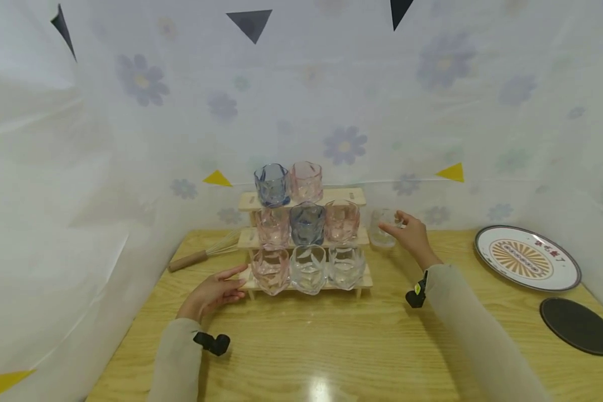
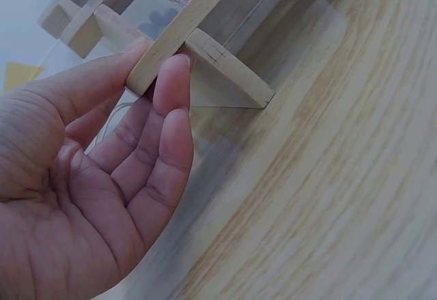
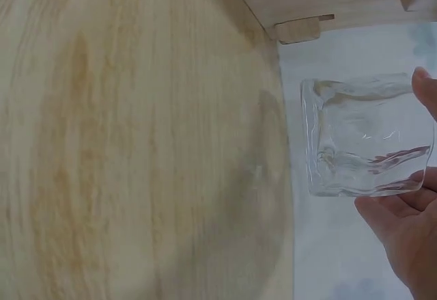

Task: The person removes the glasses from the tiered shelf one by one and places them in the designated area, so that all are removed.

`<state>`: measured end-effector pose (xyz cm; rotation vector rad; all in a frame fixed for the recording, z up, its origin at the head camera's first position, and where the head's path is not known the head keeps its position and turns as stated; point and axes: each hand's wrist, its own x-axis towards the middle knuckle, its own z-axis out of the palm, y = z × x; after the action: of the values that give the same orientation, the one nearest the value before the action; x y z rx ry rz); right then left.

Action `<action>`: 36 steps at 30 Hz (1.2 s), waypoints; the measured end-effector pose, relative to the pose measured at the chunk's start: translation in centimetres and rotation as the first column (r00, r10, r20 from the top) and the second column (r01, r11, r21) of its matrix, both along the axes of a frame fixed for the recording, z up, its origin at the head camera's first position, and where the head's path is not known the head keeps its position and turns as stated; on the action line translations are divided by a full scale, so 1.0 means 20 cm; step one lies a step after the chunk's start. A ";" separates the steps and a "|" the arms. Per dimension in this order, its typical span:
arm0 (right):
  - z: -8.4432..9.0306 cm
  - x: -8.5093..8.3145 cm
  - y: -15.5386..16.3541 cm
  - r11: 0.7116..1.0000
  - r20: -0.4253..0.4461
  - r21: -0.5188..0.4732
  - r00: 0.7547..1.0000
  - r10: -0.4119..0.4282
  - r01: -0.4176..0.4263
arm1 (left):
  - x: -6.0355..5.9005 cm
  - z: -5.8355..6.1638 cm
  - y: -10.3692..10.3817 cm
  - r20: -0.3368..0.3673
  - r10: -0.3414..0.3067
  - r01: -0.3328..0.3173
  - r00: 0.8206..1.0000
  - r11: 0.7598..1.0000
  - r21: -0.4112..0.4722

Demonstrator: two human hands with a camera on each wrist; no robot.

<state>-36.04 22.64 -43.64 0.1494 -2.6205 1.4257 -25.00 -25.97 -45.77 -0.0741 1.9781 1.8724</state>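
A three-step wooden rack (image 1: pixel 357 196) stands at the back of the table and carries several pink, blue and clear glass cups. My left hand (image 1: pixel 213 291) rests at its lower left end, with straight fingers (image 2: pixel 171 91) touching the end of the bottom shelf (image 2: pixel 179 32). My right hand (image 1: pixel 411 235) holds a clear glass cup (image 1: pixel 383 228) just right of the rack, level with the middle shelf. In the right wrist view the fingers (image 3: pixel 399 221) wrap around that clear glass cup (image 3: pixel 365 136), which is lifted off the table.
A whisk with a wooden handle (image 1: pixel 201 255) lies left of the rack. A patterned plate (image 1: pixel 527 258) and a dark round coaster (image 1: pixel 579 326) sit at the right. Flowered white sheeting surrounds the wooden table (image 1: pixel 331 346).
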 end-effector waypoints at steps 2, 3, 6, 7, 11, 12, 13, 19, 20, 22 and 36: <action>-0.01 0.00 0.00 1.000 0.010 -0.008 1.000 -0.006 0.006 | 0.00 0.00 0.01 0.000 0.002 -0.002 1.000 1.000 -0.001; -0.02 0.00 0.00 1.000 0.012 -0.009 1.000 -0.009 0.009 | 0.00 0.00 0.01 0.001 0.005 -0.005 1.000 1.000 0.000; -0.04 -0.01 -0.01 1.000 0.003 0.003 1.000 -0.023 0.023 | 0.00 0.00 0.01 0.003 0.015 -0.015 1.000 1.000 0.002; -0.05 -0.01 -0.02 1.000 0.000 0.006 1.000 -0.026 0.026 | 0.00 0.00 0.01 0.003 0.020 -0.020 1.000 1.000 0.002; -0.07 -0.02 -0.02 0.999 -0.009 0.017 0.999 -0.032 0.032 | 0.00 -0.01 0.00 0.001 0.028 -0.028 1.000 1.000 0.012; -0.08 -0.02 -0.02 0.999 -0.011 0.021 0.999 -0.030 0.031 | 0.00 -0.01 -0.01 0.001 0.030 -0.030 1.000 0.999 0.014; -0.08 -0.02 -0.03 0.999 -0.012 0.019 1.000 -0.028 0.028 | -0.01 -0.02 -0.01 0.002 0.031 -0.031 1.000 0.999 0.018; -0.09 -0.03 -0.04 1.000 -0.031 0.012 0.999 -0.021 0.021 | -0.01 -0.02 -0.02 0.003 0.034 -0.034 0.999 0.999 0.015; -0.09 -0.03 -0.04 1.000 -0.032 0.012 0.999 -0.023 0.023 | -0.01 -0.02 -0.02 0.001 0.034 -0.034 0.999 0.999 0.013; -0.10 -0.02 -0.04 1.000 -0.032 0.011 0.999 -0.021 0.022 | -0.02 -0.02 -0.02 -0.002 0.031 -0.031 1.000 0.999 0.008; -0.16 0.03 -0.06 0.998 -0.068 -0.047 0.997 -0.032 0.029 | -0.02 -0.02 0.00 0.016 0.035 -0.036 0.999 0.999 0.015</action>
<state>-35.44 21.35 -46.84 0.1495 -2.5219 1.4428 -25.36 -25.93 -46.11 -0.1201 1.9643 1.9029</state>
